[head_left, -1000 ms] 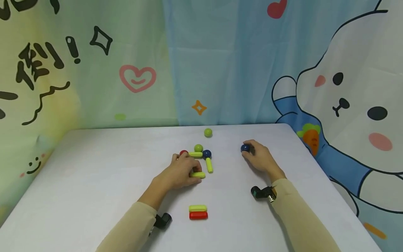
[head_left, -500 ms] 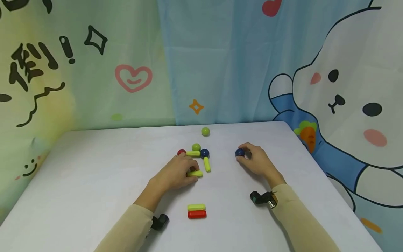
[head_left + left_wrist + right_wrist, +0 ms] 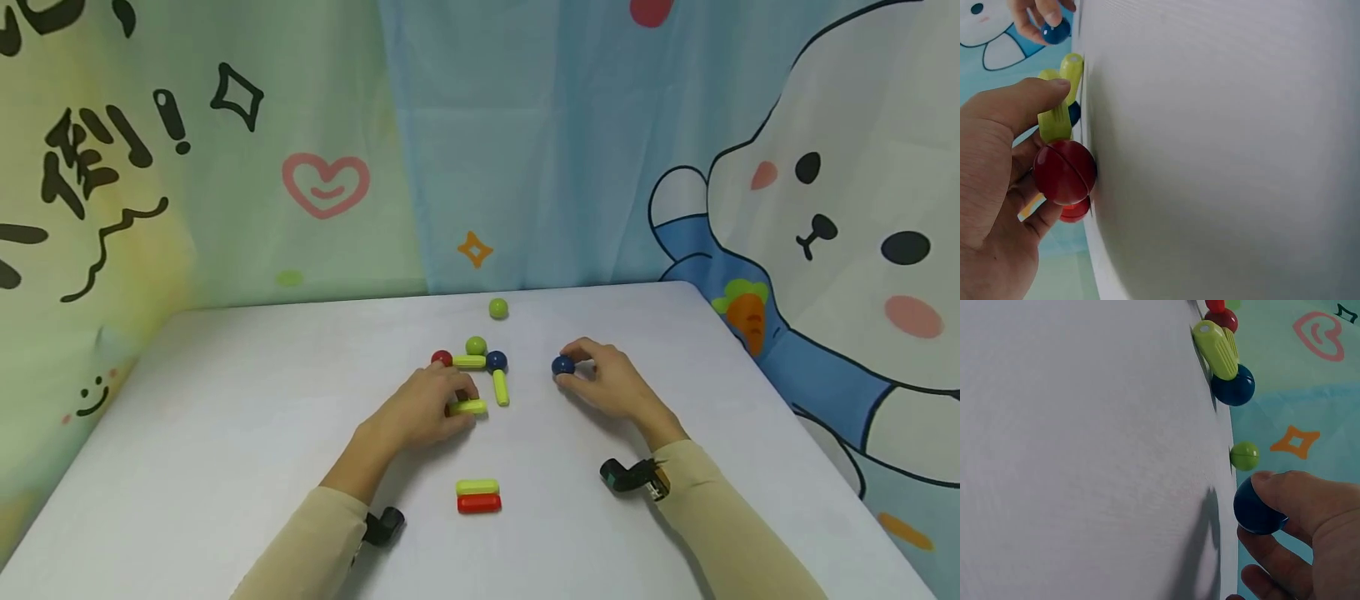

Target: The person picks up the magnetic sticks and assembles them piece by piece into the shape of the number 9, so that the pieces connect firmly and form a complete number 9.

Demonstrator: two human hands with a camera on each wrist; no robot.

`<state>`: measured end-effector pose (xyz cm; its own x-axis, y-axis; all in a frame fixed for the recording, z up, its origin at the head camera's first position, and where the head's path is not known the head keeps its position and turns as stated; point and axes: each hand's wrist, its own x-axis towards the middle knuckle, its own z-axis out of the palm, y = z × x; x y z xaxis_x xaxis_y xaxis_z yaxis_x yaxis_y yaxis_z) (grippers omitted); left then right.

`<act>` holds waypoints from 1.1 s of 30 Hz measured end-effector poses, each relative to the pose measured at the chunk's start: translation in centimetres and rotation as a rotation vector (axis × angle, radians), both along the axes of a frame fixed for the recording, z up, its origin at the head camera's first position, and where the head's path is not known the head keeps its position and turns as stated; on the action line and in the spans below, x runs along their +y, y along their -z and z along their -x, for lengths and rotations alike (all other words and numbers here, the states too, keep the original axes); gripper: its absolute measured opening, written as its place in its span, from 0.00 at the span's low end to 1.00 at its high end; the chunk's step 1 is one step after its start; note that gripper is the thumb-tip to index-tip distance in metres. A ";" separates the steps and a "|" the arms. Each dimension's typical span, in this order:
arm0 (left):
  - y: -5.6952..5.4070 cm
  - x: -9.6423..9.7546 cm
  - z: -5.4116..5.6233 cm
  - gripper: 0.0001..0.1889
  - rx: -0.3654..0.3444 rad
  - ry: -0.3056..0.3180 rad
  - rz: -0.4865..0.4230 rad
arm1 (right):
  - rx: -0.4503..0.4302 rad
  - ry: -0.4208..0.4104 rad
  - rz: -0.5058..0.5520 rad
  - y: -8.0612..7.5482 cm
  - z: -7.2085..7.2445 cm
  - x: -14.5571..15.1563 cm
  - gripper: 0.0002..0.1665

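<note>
My left hand (image 3: 423,408) grips a yellow-green stick (image 3: 470,407); the left wrist view shows the thumb on the stick and a red ball (image 3: 1065,172) at its near end. Just beyond that hand, a second red ball (image 3: 442,357), a yellow-green stick (image 3: 470,362) and a blue ball (image 3: 496,361) form a row. From this blue ball another yellow-green stick (image 3: 501,388) points towards the person. To the right, my right hand (image 3: 611,382) pinches a separate blue ball (image 3: 1259,509) between thumb and fingers, apart from the row. The left hand hides part of the joined pieces.
A green ball (image 3: 476,345) lies just behind the row, and another green ball (image 3: 498,308) sits near the white table's (image 3: 300,350) far edge. Closer to the person, a loose yellow-green stick (image 3: 477,486) and a red stick (image 3: 479,503) lie side by side.
The right hand has carried its blue ball leftward and slightly nearer the person, closer to the joined pieces. The left hand keeps its grip, almost in place. The head view has shifted slightly.
</note>
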<state>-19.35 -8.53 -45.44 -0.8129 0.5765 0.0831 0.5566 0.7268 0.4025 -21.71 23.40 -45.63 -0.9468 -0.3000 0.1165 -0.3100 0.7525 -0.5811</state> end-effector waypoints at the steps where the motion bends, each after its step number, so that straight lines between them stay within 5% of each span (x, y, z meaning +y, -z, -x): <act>1: 0.0 -0.1 0.0 0.11 0.000 -0.002 0.000 | -0.003 -0.005 -0.011 -0.1 0.0 -0.2 0.23; 33: 0.0 -0.2 -0.1 0.13 -0.043 0.048 -0.065 | -0.133 -0.164 0.134 0.1 -2.1 -3.0 0.21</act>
<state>-19.26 -8.69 -45.49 -0.7879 0.6096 0.0872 0.5714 0.6709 0.4727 -19.56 20.42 -45.70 -0.8963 -0.4414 0.0428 -0.3357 0.6122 -0.7159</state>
